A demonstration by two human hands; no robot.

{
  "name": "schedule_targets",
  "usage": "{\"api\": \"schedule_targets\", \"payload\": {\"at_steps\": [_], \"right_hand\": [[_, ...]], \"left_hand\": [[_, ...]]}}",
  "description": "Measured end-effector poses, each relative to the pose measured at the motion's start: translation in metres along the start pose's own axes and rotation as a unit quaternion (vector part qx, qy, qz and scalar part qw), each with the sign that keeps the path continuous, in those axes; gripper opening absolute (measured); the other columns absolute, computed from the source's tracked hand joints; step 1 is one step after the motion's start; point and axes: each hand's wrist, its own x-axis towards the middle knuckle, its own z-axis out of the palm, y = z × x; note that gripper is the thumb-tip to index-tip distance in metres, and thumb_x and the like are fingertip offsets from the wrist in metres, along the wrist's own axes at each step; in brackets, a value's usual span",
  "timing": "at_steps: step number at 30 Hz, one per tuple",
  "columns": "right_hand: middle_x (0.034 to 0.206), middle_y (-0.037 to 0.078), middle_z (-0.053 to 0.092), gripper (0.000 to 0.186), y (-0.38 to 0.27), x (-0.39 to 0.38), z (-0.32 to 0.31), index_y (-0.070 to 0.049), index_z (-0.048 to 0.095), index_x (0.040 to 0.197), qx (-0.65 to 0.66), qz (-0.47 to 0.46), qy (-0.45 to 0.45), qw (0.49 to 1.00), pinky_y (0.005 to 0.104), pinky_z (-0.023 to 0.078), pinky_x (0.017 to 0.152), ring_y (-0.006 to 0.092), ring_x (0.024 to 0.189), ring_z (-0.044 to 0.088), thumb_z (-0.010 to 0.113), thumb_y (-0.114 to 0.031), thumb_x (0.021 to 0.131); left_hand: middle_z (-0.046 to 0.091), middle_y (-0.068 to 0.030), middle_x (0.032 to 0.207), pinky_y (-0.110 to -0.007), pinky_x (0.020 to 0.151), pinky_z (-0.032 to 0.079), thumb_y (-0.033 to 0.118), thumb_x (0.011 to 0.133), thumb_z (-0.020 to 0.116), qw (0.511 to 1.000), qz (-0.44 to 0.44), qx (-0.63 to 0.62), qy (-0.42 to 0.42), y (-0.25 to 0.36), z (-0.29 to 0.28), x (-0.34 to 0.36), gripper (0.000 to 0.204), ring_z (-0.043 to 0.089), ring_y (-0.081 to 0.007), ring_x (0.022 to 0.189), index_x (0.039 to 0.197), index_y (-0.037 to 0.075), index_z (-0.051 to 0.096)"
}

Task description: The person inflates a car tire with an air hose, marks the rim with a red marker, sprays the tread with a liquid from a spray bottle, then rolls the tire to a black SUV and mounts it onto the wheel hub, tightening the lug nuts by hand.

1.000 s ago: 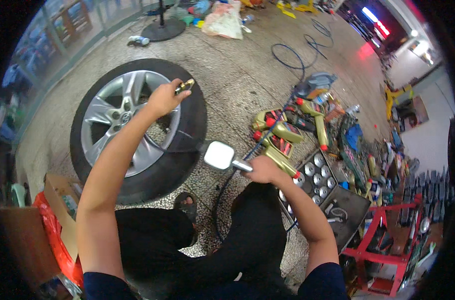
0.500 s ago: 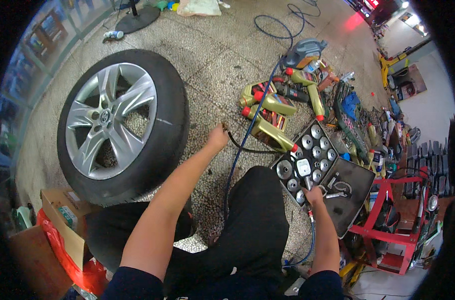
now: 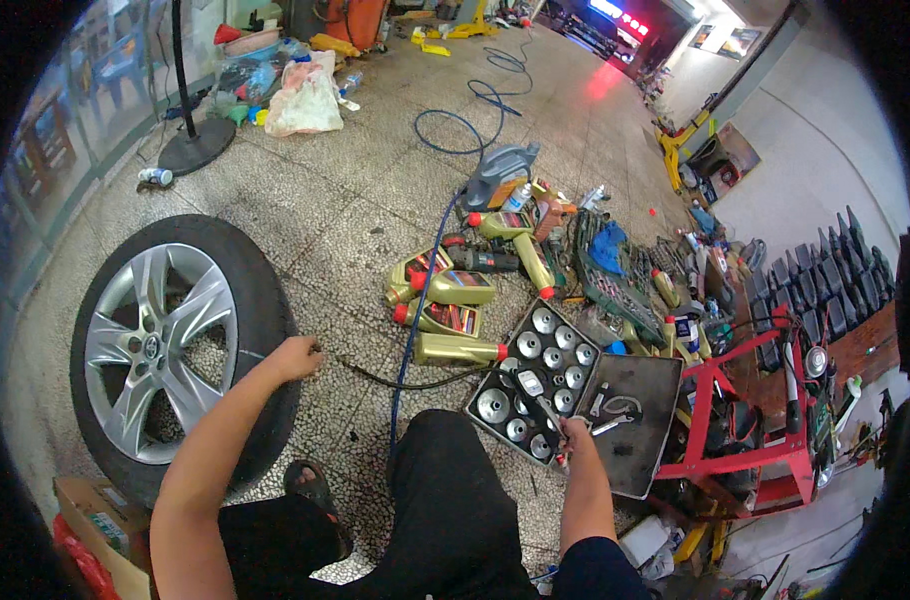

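My left hand (image 3: 297, 358), beside the tyre on its silver alloy wheel (image 3: 150, 348), has curled fingers round the end of a black hose (image 3: 395, 383). That hose runs right to a square-faced inflator gauge (image 3: 531, 384), whose handle my right hand (image 3: 575, 438) grips, low over an open metal case of round silver cup tools (image 3: 493, 405). A few wrenches (image 3: 613, 423) lie in the case's lid beside that hand. The wheel lies flat on the floor, left of my legs.
Gold oil bottles (image 3: 457, 348), a green tool case (image 3: 600, 275) and a blue hose (image 3: 423, 310) lie ahead. A red metal stand (image 3: 733, 468) is at the right, a cardboard box (image 3: 105, 490) at lower left. A black pole base (image 3: 197, 152) stands beyond the wheel.
From over the wheel, my left hand has come to the floor beside it. My right hand has moved the gauge rightward over the metal case. The view has shifted too.
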Motion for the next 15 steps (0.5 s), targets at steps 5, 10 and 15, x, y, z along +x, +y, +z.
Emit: {"api": "schedule_targets", "payload": {"at_steps": [5,10,15], "right_hand": [[0.060,0.007,0.046,0.025,0.043,0.033,0.055,-0.011,0.059,0.090,0.347,0.023,-0.069,0.935,0.0417,0.029,0.042,0.0252,0.045,0.041,0.047,-0.031,0.096],[0.078,0.011,0.065,0.024,0.095,0.061,-0.044,-0.004,0.065,0.077,-0.570,-0.095,0.234,0.782,0.0407,0.050,0.061,0.0259,0.068,0.062,0.058,-0.024,0.088],[0.052,0.000,0.039,0.030,0.032,0.014,0.072,-0.014,0.044,0.062,0.201,-0.137,0.178,0.954,0.0355,0.028,0.036,0.0180,0.040,0.038,0.056,-0.024,0.087]], "left_hand": [[0.070,-0.0177,0.085,-0.040,0.069,0.054,0.018,0.091,0.060,0.998,-0.055,-0.011,0.009,-0.033,-0.007,-0.025,0.031,0.069,-0.0268,0.073,0.109,-0.007,0.061],[0.070,-0.0201,0.092,-0.041,0.075,0.053,0.023,0.090,0.062,0.998,0.025,0.047,-0.031,-0.013,0.034,-0.015,0.037,0.069,-0.0306,0.083,0.113,-0.006,0.061],[0.068,-0.0232,0.098,-0.044,0.081,0.052,0.026,0.087,0.064,0.988,0.064,0.133,-0.037,-0.019,0.032,-0.022,0.039,0.066,-0.0383,0.091,0.112,-0.003,0.063]]}}
